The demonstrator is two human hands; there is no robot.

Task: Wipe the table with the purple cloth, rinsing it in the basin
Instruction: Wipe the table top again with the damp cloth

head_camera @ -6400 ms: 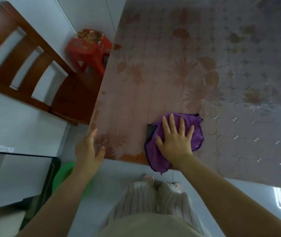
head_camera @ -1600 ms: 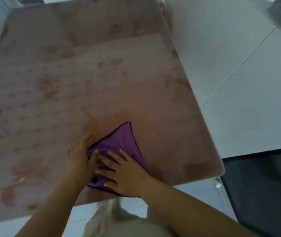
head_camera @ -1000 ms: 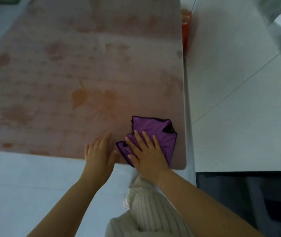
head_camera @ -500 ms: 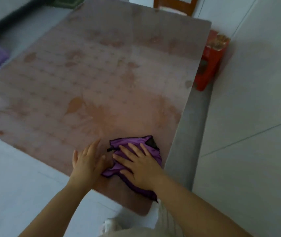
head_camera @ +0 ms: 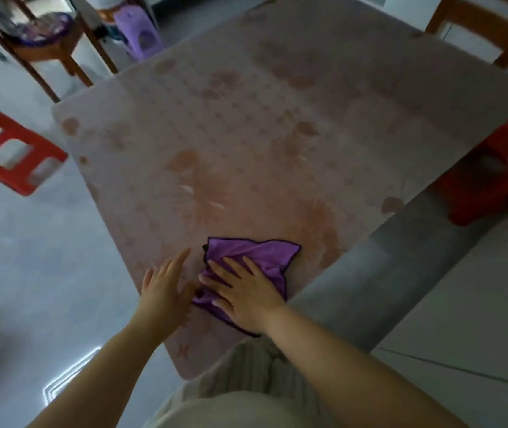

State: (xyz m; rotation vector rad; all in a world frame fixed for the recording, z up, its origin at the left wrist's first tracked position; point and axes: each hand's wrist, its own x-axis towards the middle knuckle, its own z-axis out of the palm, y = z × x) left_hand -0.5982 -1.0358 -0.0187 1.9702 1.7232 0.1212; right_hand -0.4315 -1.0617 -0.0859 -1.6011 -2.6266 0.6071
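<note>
1. The left grip (head_camera: 164, 288) lies flat and released on the surface (head_camera: 246, 134), near its close corner, with the thumb just beside the cloth's left edge.
2. The purple cloth (head_camera: 256, 254) lies crumpled on the surface, its far part showing beyond the fingers.
3. The right grip (head_camera: 246, 293) presses down on it, fingers straight and spread, clasping nothing.

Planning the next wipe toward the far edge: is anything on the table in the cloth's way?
Nothing visible does. The right hand presses flat on the cloth; the table beyond shows only its printed pattern. The left hand rests beside it, not ahead.
</note>
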